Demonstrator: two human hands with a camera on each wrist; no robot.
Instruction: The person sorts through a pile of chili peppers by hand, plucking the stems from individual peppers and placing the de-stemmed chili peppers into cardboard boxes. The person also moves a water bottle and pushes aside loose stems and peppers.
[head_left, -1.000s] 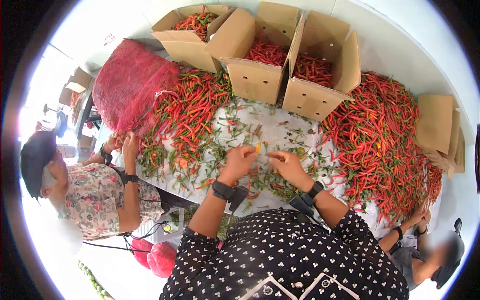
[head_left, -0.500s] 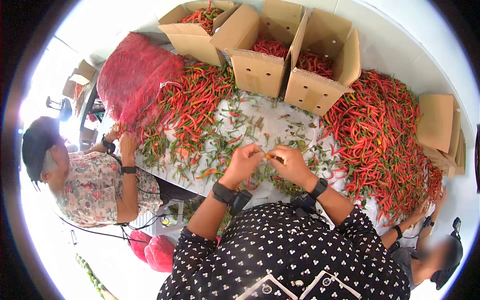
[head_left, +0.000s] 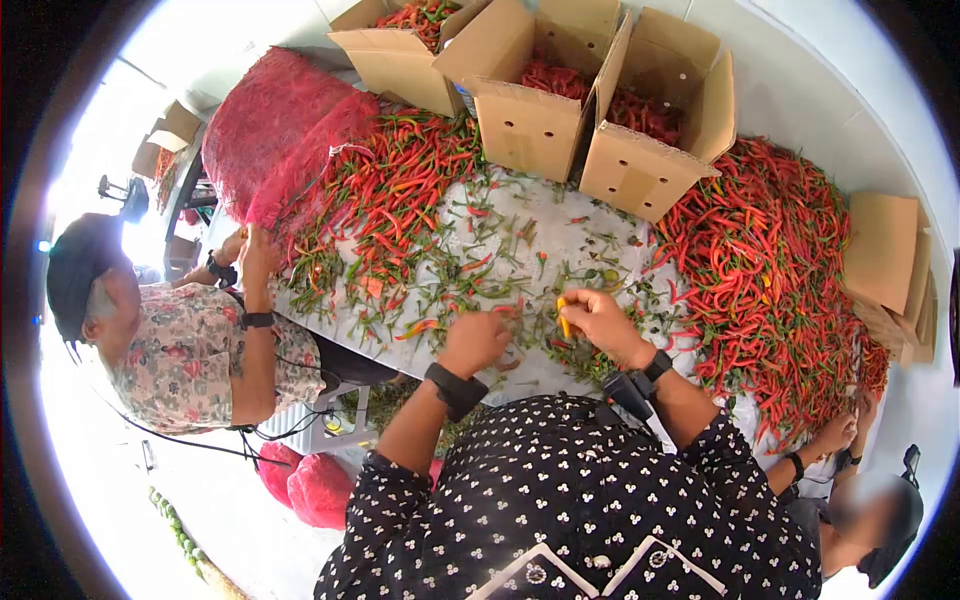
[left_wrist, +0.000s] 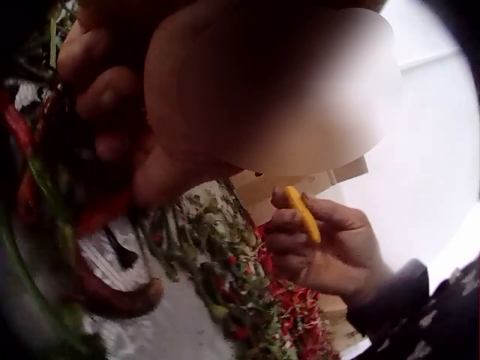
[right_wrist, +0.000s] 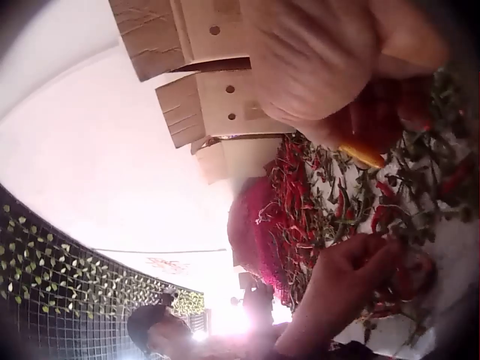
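Note:
My right hand [head_left: 605, 325] pinches a yellow-orange chili pepper [head_left: 563, 315] between thumb and fingers, over the table. In the left wrist view the chili [left_wrist: 304, 215] stands out against the fingers. My left hand [head_left: 473, 343] is lower and to the left, fingers bent down at the scattered chilies and green stems. By its fingertips lies a curved dark red chili [left_wrist: 120, 300]; whether the fingers hold one I cannot tell. A large heap of red chilies [head_left: 765, 290] lies to the right, and a smaller heap [head_left: 395, 190] to the left.
Cardboard boxes [head_left: 635, 180] with red chilies stand along the back. A red mesh sack [head_left: 280, 140] lies at the back left. One person [head_left: 190, 370] works at the left, another person [head_left: 835, 520] at the lower right. Folded cardboard [head_left: 885, 260] leans at the right edge.
My hands came together at the yellow-orange chili, then parted. The chili is now in my right hand, and my left hand has moved down and left toward the scattered chilies.

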